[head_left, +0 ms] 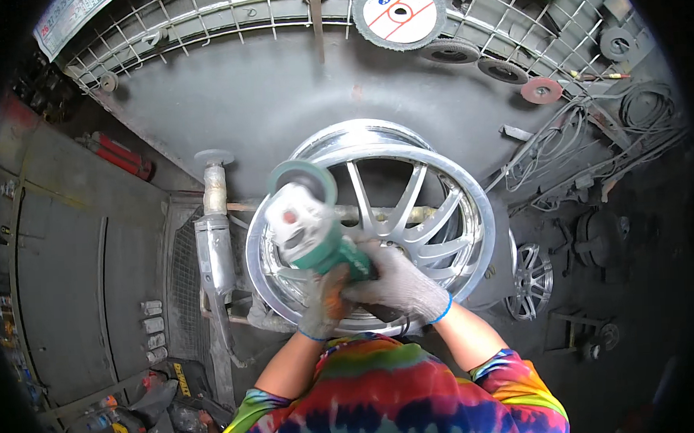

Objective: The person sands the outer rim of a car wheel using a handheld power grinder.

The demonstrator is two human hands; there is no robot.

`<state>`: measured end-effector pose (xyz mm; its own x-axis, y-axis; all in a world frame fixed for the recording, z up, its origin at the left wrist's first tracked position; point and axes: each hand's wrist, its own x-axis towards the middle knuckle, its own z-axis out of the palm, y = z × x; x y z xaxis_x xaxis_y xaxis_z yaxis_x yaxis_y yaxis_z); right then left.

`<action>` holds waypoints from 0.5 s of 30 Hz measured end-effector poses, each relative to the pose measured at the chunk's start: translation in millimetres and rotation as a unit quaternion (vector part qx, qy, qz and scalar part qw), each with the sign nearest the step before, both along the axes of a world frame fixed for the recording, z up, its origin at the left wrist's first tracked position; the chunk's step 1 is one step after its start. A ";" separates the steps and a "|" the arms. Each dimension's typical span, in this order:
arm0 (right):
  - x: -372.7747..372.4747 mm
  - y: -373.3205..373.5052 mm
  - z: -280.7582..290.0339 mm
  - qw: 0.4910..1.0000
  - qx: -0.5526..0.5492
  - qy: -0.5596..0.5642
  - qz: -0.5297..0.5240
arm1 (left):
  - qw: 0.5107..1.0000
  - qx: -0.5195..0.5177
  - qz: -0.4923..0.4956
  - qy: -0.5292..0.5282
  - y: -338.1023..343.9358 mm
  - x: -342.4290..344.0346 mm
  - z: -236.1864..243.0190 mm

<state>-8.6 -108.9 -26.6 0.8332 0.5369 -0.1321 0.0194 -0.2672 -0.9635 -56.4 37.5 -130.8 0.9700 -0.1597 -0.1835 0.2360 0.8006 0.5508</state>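
As left grip point(325, 302) clasps green grinder point(317, 249), right grip point(400, 282) curled round it.

Light is clear about the left hand point(324, 304) and right hand point(402, 282); glare streaks the silver wheel point(484, 222) beneath them; the grinder point(307, 232) they hold is motion-blurred; the floor point(637, 304) to their far right is dim; outermost edges bend into black.

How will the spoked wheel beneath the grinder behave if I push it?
The spoked wheel is probably stiff and fairly heavy, since its thick spokes look metallic. Its smooth, shiny lip may feel slippery, and its round outline suggests it could roll if stood on edge.
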 end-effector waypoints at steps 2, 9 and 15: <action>-7.0 -19.0 -18.0 0.999 0.000 0.015 -0.028 | 0.999 -0.026 0.024 0.009 -19.1 21.9 34.7; -53.6 -47.6 -60.5 0.904 0.274 0.103 -0.313 | 0.854 0.345 -0.172 -0.351 -58.1 76.7 78.0; -22.7 -25.2 -26.4 0.986 0.048 -0.092 -0.131 | 0.962 0.207 -0.103 -0.145 -26.1 35.8 28.7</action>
